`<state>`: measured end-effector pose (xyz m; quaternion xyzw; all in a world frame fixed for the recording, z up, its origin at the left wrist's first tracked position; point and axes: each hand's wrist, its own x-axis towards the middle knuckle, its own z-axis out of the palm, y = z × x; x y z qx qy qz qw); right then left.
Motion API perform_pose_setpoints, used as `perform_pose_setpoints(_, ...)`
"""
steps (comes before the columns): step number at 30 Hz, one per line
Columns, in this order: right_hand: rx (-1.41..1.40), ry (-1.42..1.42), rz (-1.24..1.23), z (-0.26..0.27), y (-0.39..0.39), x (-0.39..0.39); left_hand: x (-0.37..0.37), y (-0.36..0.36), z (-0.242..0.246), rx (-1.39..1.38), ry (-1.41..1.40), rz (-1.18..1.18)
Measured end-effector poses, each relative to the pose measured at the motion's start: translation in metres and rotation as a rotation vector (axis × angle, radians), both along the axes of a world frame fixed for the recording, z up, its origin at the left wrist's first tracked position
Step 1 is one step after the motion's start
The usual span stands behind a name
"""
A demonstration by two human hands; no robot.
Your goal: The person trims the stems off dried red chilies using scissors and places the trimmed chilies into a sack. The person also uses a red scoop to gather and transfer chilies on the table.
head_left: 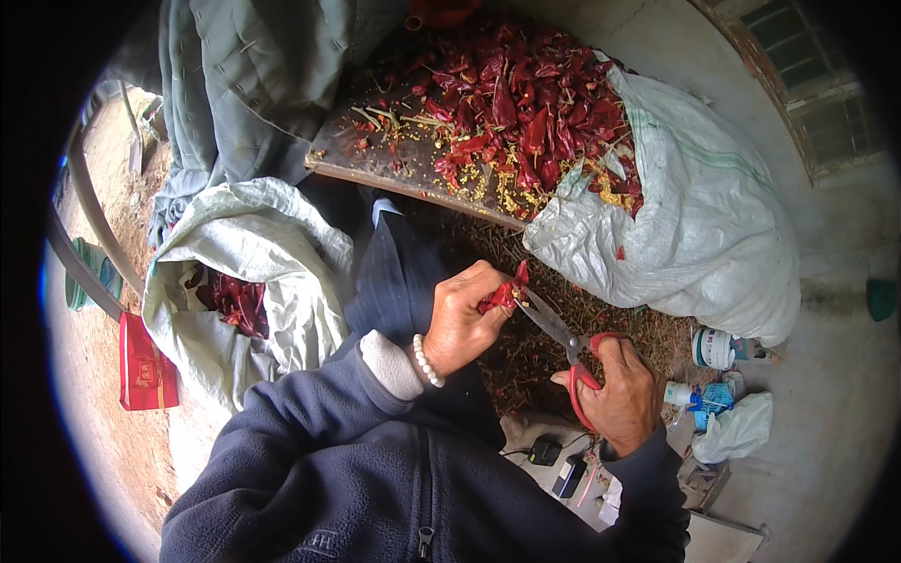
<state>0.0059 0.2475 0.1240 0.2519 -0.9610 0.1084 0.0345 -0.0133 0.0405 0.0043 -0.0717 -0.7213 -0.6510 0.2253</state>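
Observation:
My left hand [464, 320], with a white bead bracelet at the wrist, grips a dried red chili pepper [501, 297] with yellow seeds showing. In my right hand [623, 394] are scissors [574, 345] with red handles; their parted blades point at the pepper and meet it at the tips. Beyond the hands, a pile of dried red peppers [538, 119] lies on a dark board [415, 158], among loose yellow seeds and pale stems. A white woven sack [704, 204] bulges at the right of the pile. To the left, an open white woven sack [281, 281] holds more red pepper pieces [243, 302].
Stems and pepper scraps [535, 352] litter the ground below the board's edge. A red paper bag [144, 366] and a green bucket [95, 271] stand at the far left. At the right are a white tub [712, 348], a plastic bag [735, 429] and black chargers or adapters [569, 475].

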Motion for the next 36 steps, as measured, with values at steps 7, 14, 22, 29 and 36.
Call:
perform_pose_setpoints(7, 0.203, -0.026, 0.043, 0.012, -0.003, -0.005, 0.001, 0.001, 0.000, -0.061, -0.032, 0.016)
perform_pose_setpoints(14, 0.298, -0.095, 0.039, 0.007, -0.011, -0.007, 0.002, 0.004, 0.001, -0.089, -0.044, 0.096)
perform_pose_setpoints(22, -0.022, -0.121, 0.017, -0.016, -0.015, -0.001, 0.001, 0.001, 0.001, -0.085, -0.042, 0.092)
perform_pose_setpoints(29, -0.697, -1.156, -0.351, -0.042, 0.003, 0.008, 0.002, -0.005, 0.004, -0.072, -0.009, -0.019)
perform_pose_setpoints(36, -1.517, -1.268, -0.159, -0.067, 0.018, 0.003, 0.005, -0.003, 0.000, 0.173, -0.206, -0.249)
